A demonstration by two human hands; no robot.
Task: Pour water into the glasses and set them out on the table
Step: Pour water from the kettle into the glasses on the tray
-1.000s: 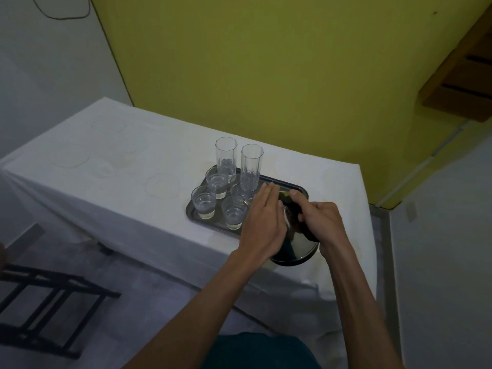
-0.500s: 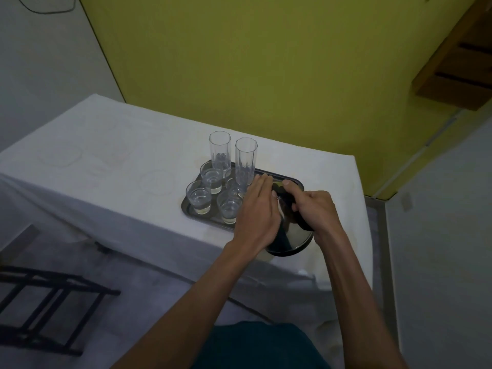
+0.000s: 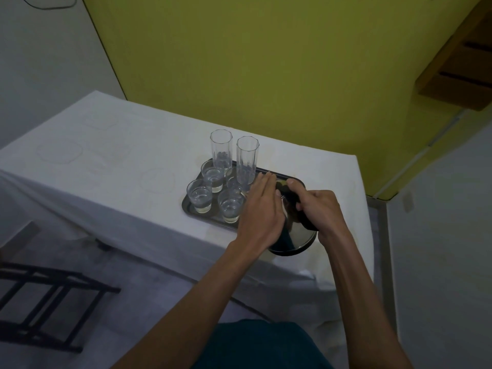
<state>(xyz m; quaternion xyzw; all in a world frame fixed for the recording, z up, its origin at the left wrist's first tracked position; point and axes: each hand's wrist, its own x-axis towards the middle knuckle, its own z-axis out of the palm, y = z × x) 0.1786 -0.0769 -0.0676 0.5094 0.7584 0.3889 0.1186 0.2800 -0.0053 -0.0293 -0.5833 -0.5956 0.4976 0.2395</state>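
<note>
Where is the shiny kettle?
In the head view, the kettle is by the front right corner of the table, right of the short glasses, held between left hand and right hand.

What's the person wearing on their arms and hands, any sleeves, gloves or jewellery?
Nothing on either: left hand and right hand are gloveless, with no ring, watch or bracelet visible; left forearm and right forearm are bare, no sleeves in view. A teal garment shows below.

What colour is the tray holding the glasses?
The tray is dark, nearly black and glossy; the head view shows it.
</note>
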